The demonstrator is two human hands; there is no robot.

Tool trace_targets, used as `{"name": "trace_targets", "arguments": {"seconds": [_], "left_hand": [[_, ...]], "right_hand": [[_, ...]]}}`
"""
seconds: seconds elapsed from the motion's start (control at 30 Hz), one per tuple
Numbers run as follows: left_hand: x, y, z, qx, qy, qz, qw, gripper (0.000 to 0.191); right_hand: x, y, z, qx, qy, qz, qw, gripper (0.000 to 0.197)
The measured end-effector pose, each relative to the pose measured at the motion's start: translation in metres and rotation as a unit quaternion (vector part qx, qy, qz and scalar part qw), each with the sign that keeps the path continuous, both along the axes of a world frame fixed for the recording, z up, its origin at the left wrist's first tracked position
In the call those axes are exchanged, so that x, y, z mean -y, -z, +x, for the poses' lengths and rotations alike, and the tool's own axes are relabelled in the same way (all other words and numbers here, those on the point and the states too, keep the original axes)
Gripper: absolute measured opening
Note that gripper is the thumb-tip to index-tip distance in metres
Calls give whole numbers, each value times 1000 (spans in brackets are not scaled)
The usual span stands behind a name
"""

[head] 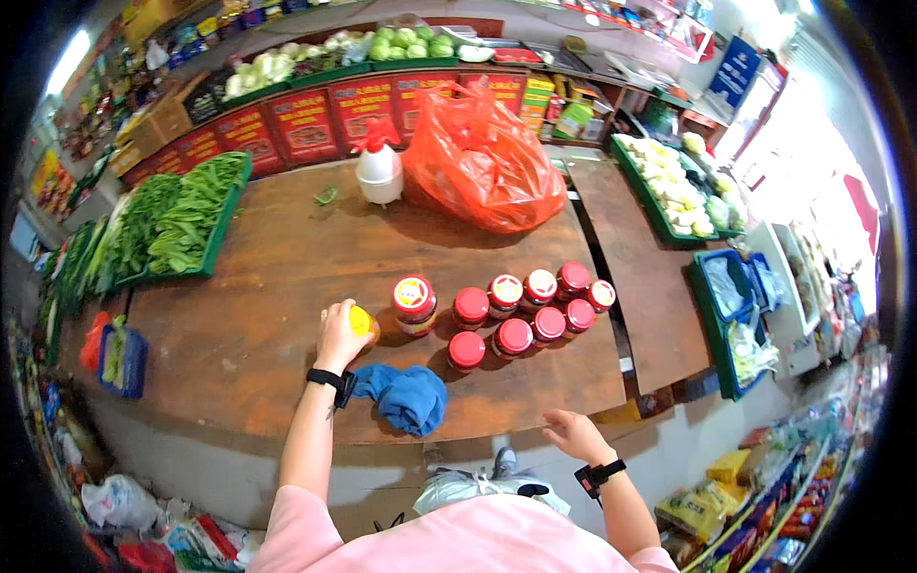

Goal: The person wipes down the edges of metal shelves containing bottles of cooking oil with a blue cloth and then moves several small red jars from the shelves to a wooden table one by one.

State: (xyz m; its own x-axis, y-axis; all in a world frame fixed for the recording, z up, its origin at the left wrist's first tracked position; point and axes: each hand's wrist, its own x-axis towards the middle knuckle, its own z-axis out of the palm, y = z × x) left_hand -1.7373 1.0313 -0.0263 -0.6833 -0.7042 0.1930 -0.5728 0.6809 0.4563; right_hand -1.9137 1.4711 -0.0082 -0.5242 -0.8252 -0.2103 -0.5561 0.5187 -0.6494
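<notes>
My left hand (339,335) is closed around a jar with a yellow lid (360,321), which stands on the wooden table (286,243). Just right of it is a larger jar with a red and white lid (414,304). Farther right, several smaller red-lidded jars (514,336) stand in two rough rows, some with a white emblem on the lid. A crumpled blue cloth (412,397) lies by my left wrist, at the table's near edge. My right hand (575,434) hangs just off that edge, fingers apart, holding nothing.
A full red plastic bag (483,165) and a white container with red plastic on top (380,172) occupy the far side. Leafy greens fill a green crate (231,215) on the left. At right, a gap separates a second tabletop (645,286) bearing vegetable crates (663,222).
</notes>
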Motion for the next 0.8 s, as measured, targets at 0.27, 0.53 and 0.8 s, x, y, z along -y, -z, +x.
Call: {"name": "trace_targets", "arguments": {"seconds": [0.27, 0.53, 0.8], "left_hand": [[42, 45, -37, -46, 133, -30, 990, 61], [62, 74, -34, 11, 102, -23, 994, 75], [75, 90, -41, -22, 55, -86, 995, 74]], "right_hand": [[-23, -6, 47, 5, 165, 21, 986, 35], [-56, -10, 86, 22, 214, 65, 975, 37], [-121, 6, 114, 17, 270, 35, 962, 40]]}}
